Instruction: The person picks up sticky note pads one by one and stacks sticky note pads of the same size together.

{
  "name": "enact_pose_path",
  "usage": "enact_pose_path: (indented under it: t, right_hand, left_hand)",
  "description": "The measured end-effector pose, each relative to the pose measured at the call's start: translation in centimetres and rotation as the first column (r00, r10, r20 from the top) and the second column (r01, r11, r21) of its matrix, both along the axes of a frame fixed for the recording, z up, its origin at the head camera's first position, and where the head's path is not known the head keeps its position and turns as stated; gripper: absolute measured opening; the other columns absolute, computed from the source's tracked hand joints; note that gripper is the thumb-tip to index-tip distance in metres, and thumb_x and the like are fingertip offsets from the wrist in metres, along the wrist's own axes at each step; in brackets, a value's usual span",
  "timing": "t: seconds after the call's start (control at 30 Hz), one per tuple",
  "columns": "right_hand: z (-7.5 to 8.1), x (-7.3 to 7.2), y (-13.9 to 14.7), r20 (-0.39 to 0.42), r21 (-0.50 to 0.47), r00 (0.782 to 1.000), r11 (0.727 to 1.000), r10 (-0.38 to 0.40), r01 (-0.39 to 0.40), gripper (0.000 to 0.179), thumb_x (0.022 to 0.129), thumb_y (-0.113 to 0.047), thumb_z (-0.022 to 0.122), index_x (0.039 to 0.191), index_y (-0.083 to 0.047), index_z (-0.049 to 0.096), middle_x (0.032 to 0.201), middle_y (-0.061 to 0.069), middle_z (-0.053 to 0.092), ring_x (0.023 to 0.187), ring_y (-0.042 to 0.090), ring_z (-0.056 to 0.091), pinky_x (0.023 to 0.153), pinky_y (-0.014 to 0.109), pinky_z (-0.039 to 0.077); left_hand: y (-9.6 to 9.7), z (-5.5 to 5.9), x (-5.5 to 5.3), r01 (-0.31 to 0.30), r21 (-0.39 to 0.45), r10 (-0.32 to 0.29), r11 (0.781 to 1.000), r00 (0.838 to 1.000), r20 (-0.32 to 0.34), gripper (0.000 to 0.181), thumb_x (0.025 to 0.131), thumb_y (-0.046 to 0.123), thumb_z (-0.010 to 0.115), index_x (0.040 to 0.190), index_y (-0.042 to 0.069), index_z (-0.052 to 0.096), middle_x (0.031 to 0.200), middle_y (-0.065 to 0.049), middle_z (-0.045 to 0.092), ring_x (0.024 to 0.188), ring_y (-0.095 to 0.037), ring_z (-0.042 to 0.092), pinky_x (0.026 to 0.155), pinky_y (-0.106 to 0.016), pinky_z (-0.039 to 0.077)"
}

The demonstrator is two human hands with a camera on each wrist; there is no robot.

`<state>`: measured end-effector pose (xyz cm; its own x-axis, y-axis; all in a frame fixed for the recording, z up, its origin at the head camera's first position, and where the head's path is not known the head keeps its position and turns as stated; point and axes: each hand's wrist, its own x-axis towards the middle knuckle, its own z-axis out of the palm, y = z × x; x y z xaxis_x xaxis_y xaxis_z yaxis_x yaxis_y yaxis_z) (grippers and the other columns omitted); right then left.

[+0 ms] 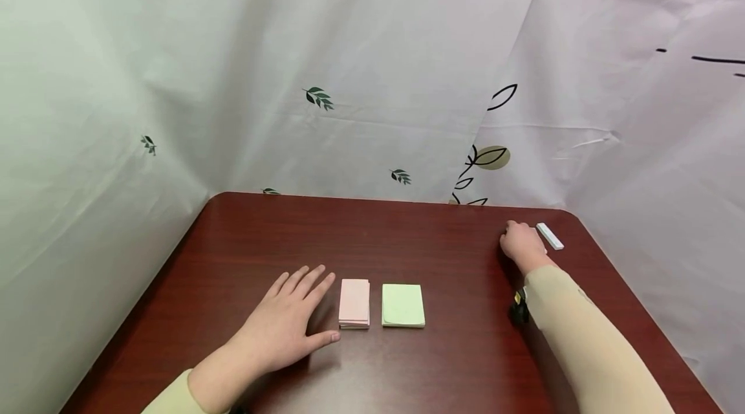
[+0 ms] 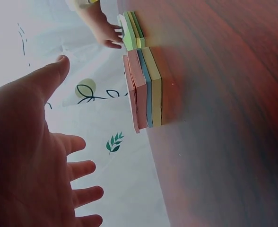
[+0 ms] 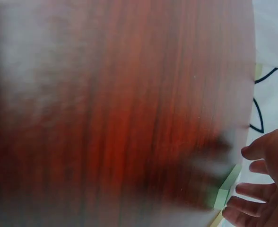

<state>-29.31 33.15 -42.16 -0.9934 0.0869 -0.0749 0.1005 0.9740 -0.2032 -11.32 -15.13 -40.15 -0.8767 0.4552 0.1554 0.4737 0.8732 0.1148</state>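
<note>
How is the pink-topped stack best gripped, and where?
Probably pinch the pink-topped stack by its long sides, down to the yellow bottom layer, from above: it lies flat, layers slightly uneven, with a gap between it and the green-topped stack.

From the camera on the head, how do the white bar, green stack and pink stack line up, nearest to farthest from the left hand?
1. Pink stack: just right of the left hand.
2. Green stack: right of the pink one.
3. White bar: far right corner of the table.
</note>
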Motion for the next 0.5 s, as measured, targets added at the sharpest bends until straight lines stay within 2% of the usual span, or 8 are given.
enact_pose_path:
  t: [0.23,0.4,0.5]
  right_hand:
    - [-0.34,-0.66,0.51,0.032,-0.028,0.999,0.999,-0.042,0.042,0.047,0.097,-0.007,0.035,0.141,0.009,0.039,0.135,0.041,0.04,0.122,0.058,0.04,0.089,0.068,0.043]
    - [-0.46,-0.87,0.68,0.022,-0.057,0.999,0.998,-0.035,0.036,0.046,0.098,-0.008,0.036,0.141,0.008,0.041,0.135,0.039,0.041,0.12,0.056,0.044,0.091,0.065,0.043]
    - [-0.33,-0.76,0.4,0.01,-0.067,1.0,0.998,-0.021,0.021,0.046,0.095,-0.006,0.04,0.139,0.007,0.043,0.133,0.038,0.044,0.115,0.055,0.048,0.087,0.063,0.045]
  left_hand:
    - [-0.16,0.1,0.37,-0.001,-0.016,0.001,1.0,1.0,-0.011,0.086,0.086,0.067,0.06,0.154,0.017,0.038,0.157,-0.007,0.035,0.143,-0.034,0.032,0.115,-0.055,0.022]
    - [-0.36,0.06,0.46,-0.011,-0.02,0.01,1.0,1.0,-0.017,0.084,0.089,0.065,0.057,0.154,0.017,0.038,0.157,-0.007,0.036,0.143,-0.034,0.032,0.115,-0.055,0.023]
    - [-0.54,-0.04,0.5,-0.021,-0.009,0.021,1.0,0.999,-0.025,0.083,0.089,0.065,0.057,0.154,0.017,0.038,0.157,-0.007,0.036,0.143,-0.034,0.032,0.115,-0.055,0.023]
